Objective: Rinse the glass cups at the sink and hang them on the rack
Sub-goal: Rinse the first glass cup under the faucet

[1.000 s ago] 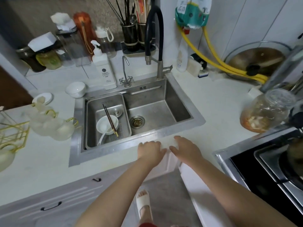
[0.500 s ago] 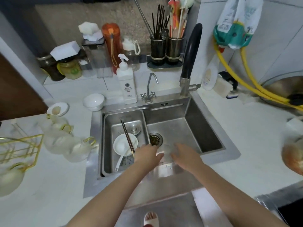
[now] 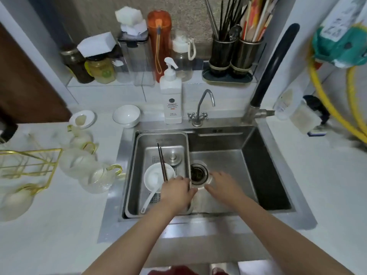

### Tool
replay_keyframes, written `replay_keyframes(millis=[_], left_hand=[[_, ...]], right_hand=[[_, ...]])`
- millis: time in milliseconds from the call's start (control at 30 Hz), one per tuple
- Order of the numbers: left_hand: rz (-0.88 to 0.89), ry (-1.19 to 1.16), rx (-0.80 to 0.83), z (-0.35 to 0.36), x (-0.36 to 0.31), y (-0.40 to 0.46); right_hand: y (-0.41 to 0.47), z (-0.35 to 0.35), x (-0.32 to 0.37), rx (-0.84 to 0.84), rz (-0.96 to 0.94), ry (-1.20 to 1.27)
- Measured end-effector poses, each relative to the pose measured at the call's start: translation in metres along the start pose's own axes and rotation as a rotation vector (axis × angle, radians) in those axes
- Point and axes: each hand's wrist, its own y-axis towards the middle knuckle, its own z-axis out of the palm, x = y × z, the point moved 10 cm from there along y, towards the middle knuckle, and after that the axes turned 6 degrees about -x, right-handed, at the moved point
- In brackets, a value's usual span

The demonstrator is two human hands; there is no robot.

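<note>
sink (image 3: 258, 155): bare silver steel, darker along its right wall
tray (image 3: 139, 195) in the sink's left half: same silver, with patches of small punched holes
bowl (image 3: 155, 175) in the tray: white
spoon (image 3: 148, 201): white
chopsticks (image 3: 161, 159): dark brown
surface (image 3: 59, 225): white
glass cups (image 3: 95, 177) left of the sink: frosted clear with gold handles
rack (image 3: 29, 163): thin gold wire
soap bottle (image 3: 171, 94) behind the sink: white, small dark round mark
flask (image 3: 159, 42): orange-red
tap hose (image 3: 278, 62): black
pipes (image 3: 321, 96) right of the sink: yellow
</note>
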Motion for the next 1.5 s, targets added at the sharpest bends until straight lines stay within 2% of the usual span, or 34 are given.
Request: replay_keyframes(millis=[300, 600, 767, 1000, 1267, 1500], left_hand=[[-0.278, -0.09, -0.106, -0.014, 0.018, 0.001], [-0.57, -0.237, -0.291, -0.04, 0.121, -0.057], [-0.668, -0.36, -0.481, -0.059, 0.189, -0.088], [-0.801, -0.393, -0.517, -0.056, 0.267, -0.101], [-0.793, -0.59, -0.437, -0.03, 0.31, -0.088], [-0.638, -0.745, -0.527, -0.037, 0.31, -0.081]], right_hand=[[0.038, -0.009, 0.027, 0.047, -0.281, -0.011], [0.051, 0.019, 0.13, 0.149, -0.516, -0.029], [0.055, 0.042, 0.187, 0.203, -0.551, 0.015], [0.07, 0.072, 0.259, 0.243, -0.549, 0.021], [0.091, 0.102, 0.309, 0.236, -0.56, 0.005], [0.093, 0.096, 0.303, 0.164, -0.524, 0.135]])
